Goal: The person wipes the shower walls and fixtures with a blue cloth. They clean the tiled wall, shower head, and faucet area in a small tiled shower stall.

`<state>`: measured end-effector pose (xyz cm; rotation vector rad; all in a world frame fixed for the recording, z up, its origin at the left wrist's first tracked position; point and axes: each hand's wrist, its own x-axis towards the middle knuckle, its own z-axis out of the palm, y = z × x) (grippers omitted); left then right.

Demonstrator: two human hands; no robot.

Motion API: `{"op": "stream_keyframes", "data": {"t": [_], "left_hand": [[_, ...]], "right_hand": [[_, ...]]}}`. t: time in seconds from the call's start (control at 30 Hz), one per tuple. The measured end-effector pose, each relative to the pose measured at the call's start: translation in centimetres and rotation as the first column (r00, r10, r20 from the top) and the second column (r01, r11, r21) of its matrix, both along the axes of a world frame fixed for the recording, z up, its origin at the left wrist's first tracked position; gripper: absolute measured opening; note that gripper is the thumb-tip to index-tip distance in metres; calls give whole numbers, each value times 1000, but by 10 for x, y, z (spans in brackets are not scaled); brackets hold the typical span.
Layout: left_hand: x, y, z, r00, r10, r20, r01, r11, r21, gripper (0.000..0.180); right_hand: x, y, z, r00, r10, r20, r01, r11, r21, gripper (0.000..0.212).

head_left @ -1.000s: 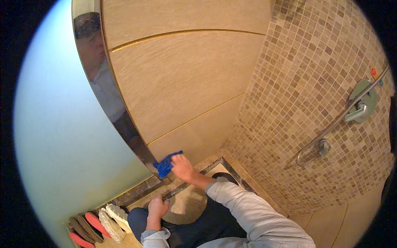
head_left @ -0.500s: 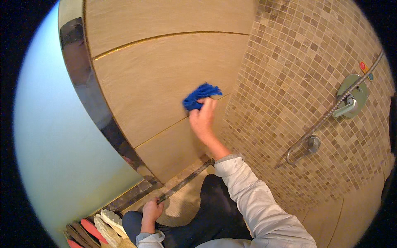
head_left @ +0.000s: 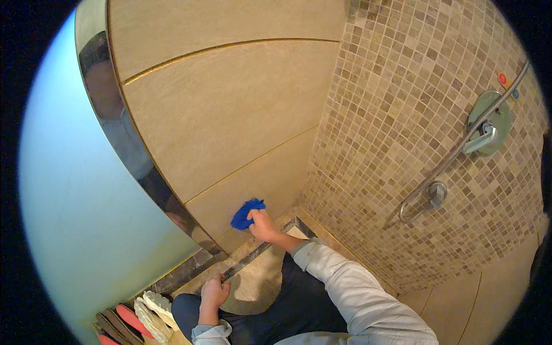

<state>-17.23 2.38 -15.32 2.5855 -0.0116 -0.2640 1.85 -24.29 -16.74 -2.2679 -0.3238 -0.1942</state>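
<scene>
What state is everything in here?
Blue cloth: crumpled, at the lower wall
Right grip: closed on the cloth
Left grip: curled beside the knee, contents unclear
Glass panel: frosted, upright
Slippers: side by side near the glass
Shower hose: looped at its lower end
Faucet lever: angled down-left in the picture

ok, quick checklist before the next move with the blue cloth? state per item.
1. Blue cloth gripped: ok, in the right hand.
2. Cloth against the wall: ok, it appears to be on the lower beige panel.
3. Left hand free: cannot tell, fingers curled and the palm hidden.
4. Footwear row clear of the cloth: ok, well apart at lower left.
5. Shower hose clear of the right sleeve: ok, apart, by the mosaic wall.
</scene>
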Motion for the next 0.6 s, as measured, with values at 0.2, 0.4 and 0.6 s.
{"op": "stream_keyframes", "data": {"t": [0.2, 0.4, 0.6], "left_hand": [[5, -12, 5, 937, 25, 348, 14, 994, -107, 46], [0, -6, 4, 987, -77, -140, 79, 997, 14, 50], [-3, 7, -24, 946, -125, -298, 153, 986, 70, 53]], "right_hand": [[-21, -41, -58, 979, -155, -134, 177, 970, 166, 33], [-37, -40, -81, 907, -55, -417, 267, 841, 470, 35], [-26, -50, -93, 848, -123, -516, 372, 831, 414, 34]]}}
